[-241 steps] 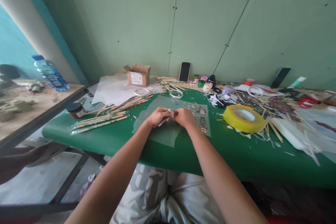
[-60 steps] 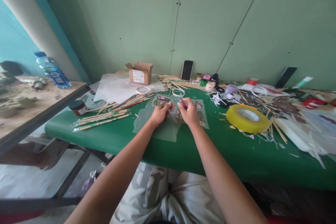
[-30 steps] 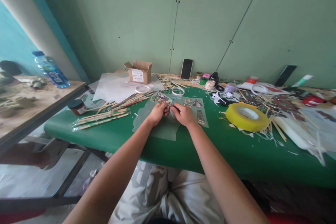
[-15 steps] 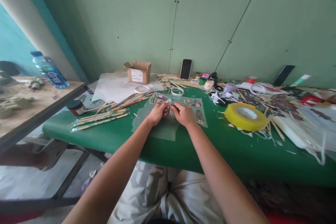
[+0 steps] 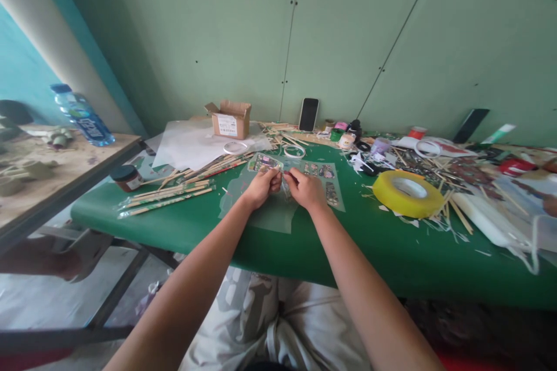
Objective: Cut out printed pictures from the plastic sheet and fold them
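My left hand (image 5: 261,186) is closed in a pinch above the middle of the green table, with a small printed plastic piece (image 5: 263,163) showing just beyond its fingers. Close beside it, my right hand (image 5: 306,188) is also pinched; whatever lies between its fingertips is too small to make out. Beneath both hands lie clear plastic sheets (image 5: 272,221). To the right of my right hand, a clear sheet with dark printed pictures (image 5: 331,192) rests flat on the table.
Wrapped wooden sticks (image 5: 167,197) and a dark jar (image 5: 125,177) lie to the left. Behind stand a cardboard box (image 5: 230,120) and a phone (image 5: 308,114). A yellow tape roll (image 5: 408,193) sits at right, before a clutter of sticks, paint jars and scraps. A bottle (image 5: 85,119) stands far left.
Both hands stay almost in place, still pinched close together. At the far right edge, a brownish shape, perhaps another person's hand, has come into view over the clear plastic there.
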Tool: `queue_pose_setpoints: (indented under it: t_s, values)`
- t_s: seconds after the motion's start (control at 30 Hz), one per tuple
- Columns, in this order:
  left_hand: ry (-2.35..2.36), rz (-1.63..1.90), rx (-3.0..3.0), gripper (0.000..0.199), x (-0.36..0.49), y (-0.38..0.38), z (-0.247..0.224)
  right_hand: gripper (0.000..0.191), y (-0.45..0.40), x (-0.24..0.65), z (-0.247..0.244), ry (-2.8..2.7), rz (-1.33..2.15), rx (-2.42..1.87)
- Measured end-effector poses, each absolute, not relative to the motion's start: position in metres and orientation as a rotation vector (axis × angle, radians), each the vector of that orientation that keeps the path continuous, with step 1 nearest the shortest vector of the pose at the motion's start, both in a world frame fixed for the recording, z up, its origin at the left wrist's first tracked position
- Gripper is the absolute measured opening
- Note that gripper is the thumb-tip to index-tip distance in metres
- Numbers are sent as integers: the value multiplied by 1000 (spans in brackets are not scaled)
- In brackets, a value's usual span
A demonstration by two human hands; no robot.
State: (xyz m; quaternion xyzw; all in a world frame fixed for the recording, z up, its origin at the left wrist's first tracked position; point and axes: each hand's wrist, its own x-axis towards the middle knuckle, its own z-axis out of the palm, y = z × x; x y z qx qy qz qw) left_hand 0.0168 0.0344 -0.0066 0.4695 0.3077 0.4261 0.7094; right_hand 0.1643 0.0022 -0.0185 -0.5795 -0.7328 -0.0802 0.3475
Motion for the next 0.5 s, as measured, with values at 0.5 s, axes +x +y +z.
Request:
queue_pose_setpoints:
  t_s: [0.5]
  values:
    - [733, 879, 1225, 24, 21, 31, -10, 32, 6, 170, -20, -1673, -56, -1450]
